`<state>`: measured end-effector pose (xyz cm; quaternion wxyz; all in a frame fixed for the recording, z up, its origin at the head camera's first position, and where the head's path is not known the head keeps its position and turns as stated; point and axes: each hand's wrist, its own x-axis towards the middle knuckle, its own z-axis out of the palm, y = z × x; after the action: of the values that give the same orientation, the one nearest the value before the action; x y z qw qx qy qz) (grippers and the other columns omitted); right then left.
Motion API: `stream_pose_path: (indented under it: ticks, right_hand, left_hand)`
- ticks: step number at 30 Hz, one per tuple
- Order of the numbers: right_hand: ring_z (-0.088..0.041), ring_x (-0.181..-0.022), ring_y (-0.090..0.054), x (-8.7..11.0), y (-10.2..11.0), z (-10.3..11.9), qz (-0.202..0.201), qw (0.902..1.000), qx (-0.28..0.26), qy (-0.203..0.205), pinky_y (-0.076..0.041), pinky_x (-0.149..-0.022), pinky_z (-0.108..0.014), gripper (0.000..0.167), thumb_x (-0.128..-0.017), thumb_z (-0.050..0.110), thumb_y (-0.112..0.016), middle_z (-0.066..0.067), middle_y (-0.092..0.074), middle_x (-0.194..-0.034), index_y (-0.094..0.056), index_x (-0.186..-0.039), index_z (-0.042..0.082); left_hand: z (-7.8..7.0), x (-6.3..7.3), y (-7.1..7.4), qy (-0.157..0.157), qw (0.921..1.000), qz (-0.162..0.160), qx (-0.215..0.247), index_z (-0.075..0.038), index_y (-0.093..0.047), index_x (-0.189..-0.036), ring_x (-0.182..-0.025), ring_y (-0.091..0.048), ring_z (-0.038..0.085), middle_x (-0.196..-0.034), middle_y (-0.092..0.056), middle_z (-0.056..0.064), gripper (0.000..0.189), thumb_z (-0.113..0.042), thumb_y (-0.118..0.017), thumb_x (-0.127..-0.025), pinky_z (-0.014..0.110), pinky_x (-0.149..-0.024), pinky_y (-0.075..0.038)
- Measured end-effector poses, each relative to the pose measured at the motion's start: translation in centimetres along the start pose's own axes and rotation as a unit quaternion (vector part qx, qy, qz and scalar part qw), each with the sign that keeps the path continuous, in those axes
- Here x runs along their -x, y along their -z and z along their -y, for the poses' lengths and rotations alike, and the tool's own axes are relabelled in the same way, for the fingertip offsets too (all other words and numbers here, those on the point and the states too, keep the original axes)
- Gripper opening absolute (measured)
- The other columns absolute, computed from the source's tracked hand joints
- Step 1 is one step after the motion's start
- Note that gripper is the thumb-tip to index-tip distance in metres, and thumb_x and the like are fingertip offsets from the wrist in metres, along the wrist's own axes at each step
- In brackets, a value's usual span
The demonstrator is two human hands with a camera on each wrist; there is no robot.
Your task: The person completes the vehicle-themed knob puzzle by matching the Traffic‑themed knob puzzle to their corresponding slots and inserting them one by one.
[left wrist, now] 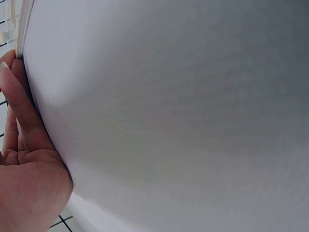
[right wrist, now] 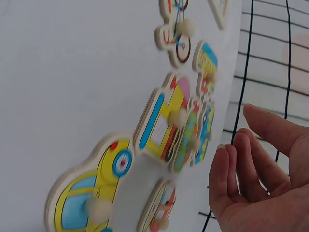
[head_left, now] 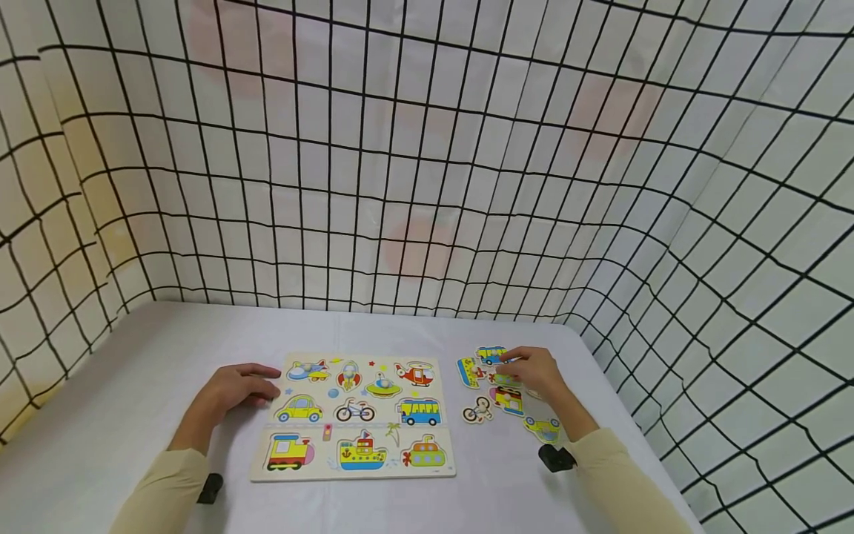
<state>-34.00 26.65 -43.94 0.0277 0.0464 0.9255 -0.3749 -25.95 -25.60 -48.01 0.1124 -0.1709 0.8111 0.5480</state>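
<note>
A wooden peg puzzle board (head_left: 387, 411) with printed vehicles lies flat on the table. Beside its left edge, my left hand (head_left: 233, 389) rests with fingers extended to the rim; the left wrist view shows only part of this hand. My right hand (head_left: 534, 368) is over the loose pieces, fingers bent loosely with nothing between thumb and fingertips. Nearest its fingertips in the head view are the bus piece (head_left: 490, 355) and submarine piece (right wrist: 186, 142). The train piece (right wrist: 164, 118), ship piece (head_left: 469, 373), bicycle piece (head_left: 477, 410) and car piece (right wrist: 89, 193) lie around them, each with a round wooden knob.
Another knobbed piece (right wrist: 159, 208) lies near the car, partly hidden under the right hand in the head view. A white cloth covers the table (head_left: 373, 512). Black-gridded white walls (head_left: 414, 185) enclose the back and sides.
</note>
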Motion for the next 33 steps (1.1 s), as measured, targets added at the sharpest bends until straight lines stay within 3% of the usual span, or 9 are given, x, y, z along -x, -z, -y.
stream_pose_path:
  ticks: [5, 9, 14, 21, 24, 28, 33]
  right_hand:
    - [-0.022, -0.086, -0.063, -0.3, 1.2, -1.8, -0.018, 0.9995, -0.004, -0.025, -0.048, -0.067, -0.030, 0.036, -0.086, 0.026, -0.078, -0.015, -0.071, -0.113, -0.074, -0.117, 0.008]
    - [-0.021, -0.081, -0.062, -0.7, 1.8, -3.2, -0.030, 0.9986, -0.018, -0.039, -0.050, -0.065, -0.030, 0.037, -0.087, 0.024, -0.077, -0.013, -0.072, -0.104, -0.072, -0.118, 0.005]
    - [-0.022, -0.089, -0.064, -0.9, 2.2, -4.6, -0.046, 0.9978, -0.005, -0.047, -0.049, -0.066, -0.028, 0.039, -0.089, 0.026, -0.075, -0.016, -0.074, -0.111, -0.071, -0.120, 0.003]
    - [-0.027, -0.096, -0.062, -1.0, 2.2, -5.9, -0.071, 0.9949, -0.013, -0.070, -0.044, -0.071, -0.030, 0.035, -0.088, 0.024, -0.075, -0.015, -0.076, -0.105, -0.074, -0.115, 0.002]
    - [-0.032, -0.107, -0.058, -1.1, 2.2, -6.4, -0.078, 0.9940, -0.017, -0.075, -0.043, -0.078, -0.035, 0.034, -0.089, 0.025, -0.074, -0.018, -0.074, -0.114, -0.074, -0.114, 0.001]
    - [-0.034, -0.111, -0.053, -1.1, 2.1, -6.9, -0.082, 0.9924, -0.025, -0.087, -0.042, -0.079, -0.036, 0.035, -0.090, 0.024, -0.071, -0.023, -0.067, -0.124, -0.073, -0.115, 0.000]
    - [-0.030, -0.102, -0.057, -0.9, 2.2, -7.3, -0.074, 0.9921, -0.041, -0.092, -0.043, -0.072, -0.030, 0.036, -0.088, 0.023, -0.074, -0.018, -0.073, -0.111, -0.073, -0.116, 0.001]
  left_hand:
    - [0.1, 0.0, -0.1, -0.003, 1.0000, -0.002, 0.002, -0.002, -0.064, -0.133, -0.071, -0.064, 0.019, -0.101, -0.073, 0.010, 0.053, -0.021, -0.077, -0.086, 0.027, -0.070, -0.047]
    - [0.0, 0.1, -0.1, -0.005, 1.0000, -0.001, 0.004, -0.002, -0.064, -0.133, -0.071, -0.064, 0.019, -0.101, -0.073, 0.010, 0.052, -0.020, -0.077, -0.086, 0.028, -0.070, -0.047]
    - [0.0, 0.0, -0.1, -0.002, 1.0000, -0.001, 0.003, -0.002, -0.064, -0.133, -0.071, -0.064, 0.019, -0.102, -0.073, 0.010, 0.052, -0.020, -0.077, -0.085, 0.028, -0.071, -0.048]
    - [0.3, -0.3, -0.1, -0.002, 1.0000, 0.000, 0.009, -0.001, -0.064, -0.132, -0.072, -0.064, 0.019, -0.100, -0.073, 0.009, 0.052, -0.019, -0.077, -0.085, 0.028, -0.071, -0.049]
    - [0.3, -0.4, -0.1, -0.003, 1.0000, 0.000, 0.009, -0.001, -0.065, -0.132, -0.071, -0.065, 0.020, -0.101, -0.073, 0.010, 0.052, -0.019, -0.077, -0.085, 0.028, -0.071, -0.049]
    - [0.2, -0.3, -0.1, -0.004, 1.0000, -0.002, 0.006, -0.002, -0.065, -0.132, -0.071, -0.064, 0.020, -0.103, -0.073, 0.011, 0.052, -0.020, -0.077, -0.085, 0.028, -0.071, -0.048]
    - [0.2, -0.1, -0.1, -0.007, 1.0000, -0.005, 0.005, -0.001, -0.065, -0.132, -0.071, -0.064, 0.019, -0.103, -0.073, 0.012, 0.051, -0.019, -0.077, -0.086, 0.027, -0.069, -0.048]
